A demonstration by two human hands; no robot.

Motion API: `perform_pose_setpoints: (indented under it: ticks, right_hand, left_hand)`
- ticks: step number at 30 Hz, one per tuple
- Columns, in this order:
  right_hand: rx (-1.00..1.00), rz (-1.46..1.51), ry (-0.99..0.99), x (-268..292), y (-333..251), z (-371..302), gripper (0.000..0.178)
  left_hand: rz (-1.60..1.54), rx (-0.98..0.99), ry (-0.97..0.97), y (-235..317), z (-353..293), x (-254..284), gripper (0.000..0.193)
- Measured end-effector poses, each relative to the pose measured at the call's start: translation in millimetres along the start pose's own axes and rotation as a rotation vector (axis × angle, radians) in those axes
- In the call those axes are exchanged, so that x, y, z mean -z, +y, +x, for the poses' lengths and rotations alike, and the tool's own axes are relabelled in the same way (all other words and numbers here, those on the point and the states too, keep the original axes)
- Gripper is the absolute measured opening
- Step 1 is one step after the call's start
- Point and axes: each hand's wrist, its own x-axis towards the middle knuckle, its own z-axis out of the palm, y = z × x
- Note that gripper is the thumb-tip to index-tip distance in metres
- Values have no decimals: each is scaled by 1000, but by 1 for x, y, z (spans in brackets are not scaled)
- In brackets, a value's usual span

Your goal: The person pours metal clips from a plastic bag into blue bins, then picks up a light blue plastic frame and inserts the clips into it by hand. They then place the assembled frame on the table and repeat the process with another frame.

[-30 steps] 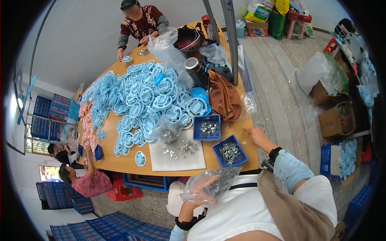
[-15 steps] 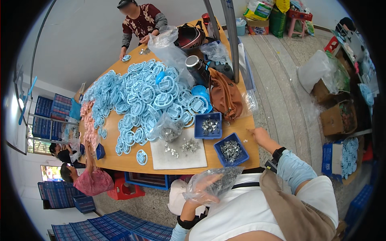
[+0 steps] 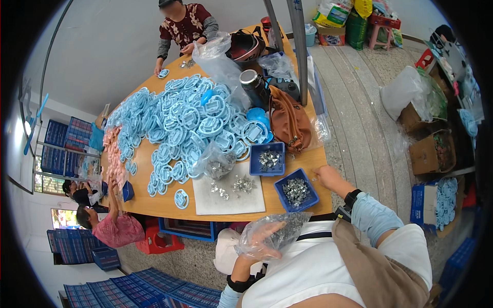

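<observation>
My left hand [image 3: 263, 243] holds a clear plastic bag [image 3: 292, 226] with small metal pieces showing through it, close to my body at the table's near edge. The film covers part of the fingers. At the table's right edge, my right hand [image 3: 331, 179] has its fingers bent down onto the wood, beside a few tiny metal pieces mostly hidden by them. Just left of it stands a blue bin [image 3: 279, 192] of small silver metal clips [image 3: 296, 192]. A second blue bin [image 3: 253, 163] with fewer clips is behind it.
A white board [image 3: 226, 204] carries loose clips and a bagged lot [image 3: 215, 163]. Light-blue plastic rings [image 3: 179, 123] are heaped beyond, with pink ones [image 3: 113, 154] at left. A brown handbag [image 3: 287, 120] and a thermos [image 3: 251, 84] stand behind the bins. Co-workers sit across and at left.
My right fingers have moved slightly and now cover most of the tiny metal pieces at the table edge. My left hand and the bag stay nearly still.
</observation>
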Motion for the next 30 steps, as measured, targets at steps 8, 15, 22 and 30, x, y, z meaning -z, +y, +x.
perform_pose_setpoints:
  ticks: [8,15,22,30]
  right_hand:
    - [-11,76,138,-5,11,14,28]
    - [-13,80,131,-3,6,23,28]
    - [-5,25,96,-11,19,18,29]
    - [-114,74,155,-1,15,17,30]
  left_hand:
    - [72,-12,5,-10,-7,-1,93]
    - [136,-16,-25,-3,-1,1,92]
    - [179,-61,-41,-2,1,3,91]
    - [71,-14,-29,12,-2,5,79]
